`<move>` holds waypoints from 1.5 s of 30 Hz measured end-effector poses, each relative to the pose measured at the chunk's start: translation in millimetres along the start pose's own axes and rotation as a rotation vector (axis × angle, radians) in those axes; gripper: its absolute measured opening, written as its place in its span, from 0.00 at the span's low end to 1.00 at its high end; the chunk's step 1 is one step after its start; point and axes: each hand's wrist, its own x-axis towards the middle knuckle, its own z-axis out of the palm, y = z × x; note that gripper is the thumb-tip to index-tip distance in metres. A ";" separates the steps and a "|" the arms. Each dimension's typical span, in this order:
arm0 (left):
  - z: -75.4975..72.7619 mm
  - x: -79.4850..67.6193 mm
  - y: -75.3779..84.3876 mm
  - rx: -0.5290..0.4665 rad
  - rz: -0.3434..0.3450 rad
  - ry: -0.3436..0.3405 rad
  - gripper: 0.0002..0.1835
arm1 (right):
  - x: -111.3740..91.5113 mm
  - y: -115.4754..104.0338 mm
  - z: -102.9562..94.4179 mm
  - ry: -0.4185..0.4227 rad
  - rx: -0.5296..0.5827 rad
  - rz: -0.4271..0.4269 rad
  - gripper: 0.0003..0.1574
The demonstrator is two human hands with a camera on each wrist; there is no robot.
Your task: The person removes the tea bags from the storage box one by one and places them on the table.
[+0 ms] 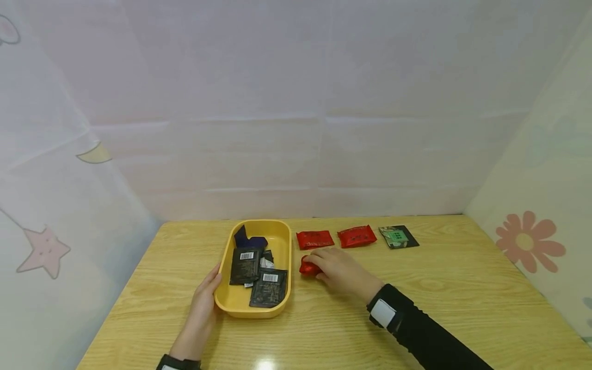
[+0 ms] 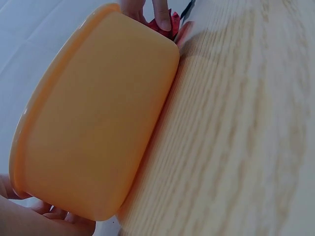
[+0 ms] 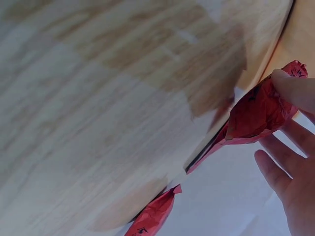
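Note:
My left hand (image 1: 202, 304) holds the near left side of a yellow plastic box (image 1: 252, 312), its thumb by the rim in the left wrist view. Several black sachets lie in the box, one black sachet (image 1: 268, 289) near its front with a white barcode label. Just right of the box, my right hand (image 1: 344, 271) pinches a shiny red packet (image 1: 308, 267). In the right wrist view the thumb presses on that crinkled packet (image 3: 258, 110), with fingers behind it; their tips are partly hidden.
Behind the right hand lie a red packet (image 1: 315, 239) and another red packet (image 1: 357, 236). A black and green sachet (image 1: 399, 237) sits farther right. The wooden table (image 1: 444, 298) meets a pale cloth wall (image 1: 314, 164) at the back.

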 end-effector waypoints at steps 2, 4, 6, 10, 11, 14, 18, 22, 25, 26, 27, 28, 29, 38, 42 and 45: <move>-0.5 -0.2 0.0 0.011 -0.005 0.001 0.29 | -0.1 -0.4 1.7 -0.003 -0.001 -0.005 0.28; -0.8 -0.4 -0.1 0.015 -0.006 0.001 0.29 | -0.5 -1.3 2.5 -0.003 0.002 -0.011 0.28; -0.9 -0.1 -0.5 0.016 -0.007 0.002 0.29 | -0.9 -2.3 3.3 0.002 0.007 -0.016 0.27; -1.0 0.2 -1.5 0.002 -0.004 0.000 0.29 | -1.3 -3.9 3.2 0.009 0.021 -0.019 0.26; -1.0 0.3 -1.6 0.001 -0.003 -0.002 0.29 | -1.3 -4.1 3.2 0.009 0.023 -0.017 0.26; -1.1 -0.1 -1.6 -0.003 -0.001 -0.007 0.29 | -1.4 -4.4 3.5 0.004 0.023 -0.013 0.25; -1.3 -0.5 -1.4 -0.001 0.000 -0.014 0.29 | -1.6 -4.7 3.9 -0.006 0.012 -0.008 0.26; -1.0 -0.3 -1.3 0.002 0.000 -0.012 0.29 | -2.4 -4.9 4.0 -0.010 0.012 -0.005 0.29; -0.7 0.0 -1.0 0.000 0.003 -0.012 0.29 | -2.6 -4.8 4.0 -0.013 0.019 0.006 0.30; -0.7 0.0 -0.9 -0.002 0.003 -0.012 0.29 | -2.5 -4.7 4.0 -0.014 0.020 0.009 0.30; -0.7 0.1 -0.8 -0.002 0.003 -0.013 0.29 | -2.6 -4.6 4.0 -0.015 0.020 0.011 0.30; -0.8 0.0 -0.7 -0.002 0.002 -0.014 0.29 | -2.3 -4.6 3.9 -0.013 0.021 0.014 0.30; -1.0 0.0 -0.7 -0.003 0.001 -0.014 0.29 | -2.3 -4.6 3.8 -0.008 0.018 0.011 0.29; -1.2 -0.7 0.1 -0.001 -0.005 -0.018 0.29 | -2.1 -5.9 -1.7 0.052 -0.013 0.029 0.19; -0.8 -0.1 -0.2 0.002 -0.005 -0.009 0.29 | -1.9 -6.7 -4.7 0.073 -0.017 0.032 0.19; -0.7 0.4 -0.2 0.006 -0.006 0.000 0.29 | -0.8 -7.9 -7.6 0.075 -0.012 0.039 0.19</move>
